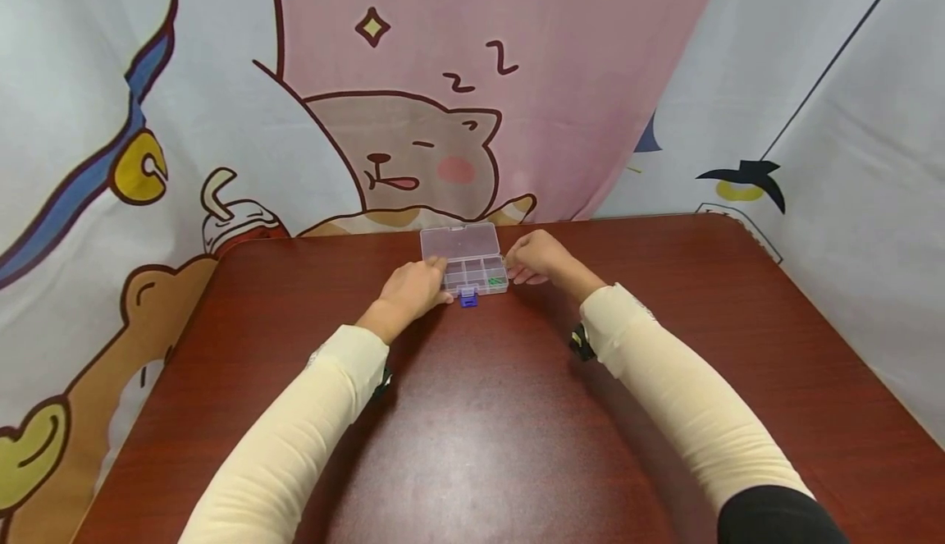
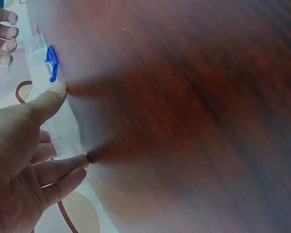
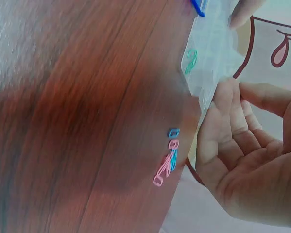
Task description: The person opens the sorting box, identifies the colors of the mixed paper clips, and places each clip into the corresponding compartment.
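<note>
A clear plastic compartment box [image 1: 459, 242] lies on the table with its lid raised at the back and a blue latch [image 1: 468, 298] at the front. My left hand [image 1: 412, 288] grips the box's left end, thumb in front. Green paper clips [image 3: 191, 61] lie in its front right compartment. At the box's right end is my right hand [image 1: 540, 255]; in the left wrist view its fingertips pinch a thin green paper clip [image 2: 10, 64]. Pink paper clips [image 3: 165, 167] and blue paper clips [image 3: 173, 133] lie on the table beside the right hand, hidden in the head view.
The reddish-brown wooden table [image 1: 472, 429] runs from my arms back to a printed cartoon curtain [image 1: 591, 76]. The box stands near the table's far edge, close to the curtain.
</note>
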Demonstrator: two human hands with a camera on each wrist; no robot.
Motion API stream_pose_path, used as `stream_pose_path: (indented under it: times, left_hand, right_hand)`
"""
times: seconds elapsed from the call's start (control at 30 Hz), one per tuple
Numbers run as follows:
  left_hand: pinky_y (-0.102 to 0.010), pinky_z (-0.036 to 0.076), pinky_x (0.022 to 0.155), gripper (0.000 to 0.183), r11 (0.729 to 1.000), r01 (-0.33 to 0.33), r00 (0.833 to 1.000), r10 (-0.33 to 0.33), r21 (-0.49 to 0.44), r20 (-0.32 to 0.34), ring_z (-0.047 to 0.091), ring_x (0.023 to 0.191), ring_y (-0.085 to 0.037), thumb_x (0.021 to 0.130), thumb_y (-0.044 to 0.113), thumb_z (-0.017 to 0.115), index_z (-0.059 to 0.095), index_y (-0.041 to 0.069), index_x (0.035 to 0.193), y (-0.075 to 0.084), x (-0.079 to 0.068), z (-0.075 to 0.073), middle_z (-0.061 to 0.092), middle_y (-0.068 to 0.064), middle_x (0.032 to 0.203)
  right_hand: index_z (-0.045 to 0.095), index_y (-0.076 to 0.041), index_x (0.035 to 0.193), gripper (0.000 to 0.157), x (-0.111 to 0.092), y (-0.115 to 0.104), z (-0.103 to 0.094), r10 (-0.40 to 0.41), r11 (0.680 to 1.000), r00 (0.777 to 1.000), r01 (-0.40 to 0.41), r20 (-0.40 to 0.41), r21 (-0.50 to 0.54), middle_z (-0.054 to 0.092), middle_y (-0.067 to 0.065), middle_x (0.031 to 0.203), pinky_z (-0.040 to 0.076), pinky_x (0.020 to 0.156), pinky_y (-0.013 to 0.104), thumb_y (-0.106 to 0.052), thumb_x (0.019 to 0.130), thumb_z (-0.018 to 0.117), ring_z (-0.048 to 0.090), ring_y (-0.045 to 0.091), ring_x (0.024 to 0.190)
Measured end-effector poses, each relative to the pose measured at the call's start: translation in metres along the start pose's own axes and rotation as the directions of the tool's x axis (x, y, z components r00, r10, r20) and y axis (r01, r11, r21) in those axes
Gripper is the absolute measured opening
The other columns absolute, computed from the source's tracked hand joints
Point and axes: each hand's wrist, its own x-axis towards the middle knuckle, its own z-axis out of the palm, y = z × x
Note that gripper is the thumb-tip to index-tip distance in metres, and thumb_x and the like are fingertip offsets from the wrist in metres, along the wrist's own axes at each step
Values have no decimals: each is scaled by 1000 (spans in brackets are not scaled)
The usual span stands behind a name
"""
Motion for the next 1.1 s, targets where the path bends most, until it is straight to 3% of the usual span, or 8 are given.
stream_pose_path:
  times: [0.27,0.4,1.1]
  left_hand:
    - [-45,54,83,52,1000,-5,1000,5,0,-12,66,95,-32,89,40,70,55,3,122,-1,0,2,62,-10,112]
    - [-45,54,83,53,1000,-7,1000,7,-2,-8,66,95,-32,89,40,69,55,3,123,-1,-1,2,62,-10,113]
    - [-44,54,84,55,1000,-8,1000,8,17,-10,67,96,-32,89,42,69,55,2,125,0,0,0,62,-11,116]
  right_hand:
    - [66,3,110,26,-1,-1,7,14,999,997,-17,81,33,70,4,73,54,60,29,-11,89,60,67,12,61]
    - [66,3,111,26,0,1,9,19,999,995,-23,100,38,69,3,72,53,61,29,-11,90,59,66,12,60]
    - [68,1,107,23,-1,0,9,14,1000,995,-15,100,0,70,5,76,54,61,29,-13,90,61,67,13,63]
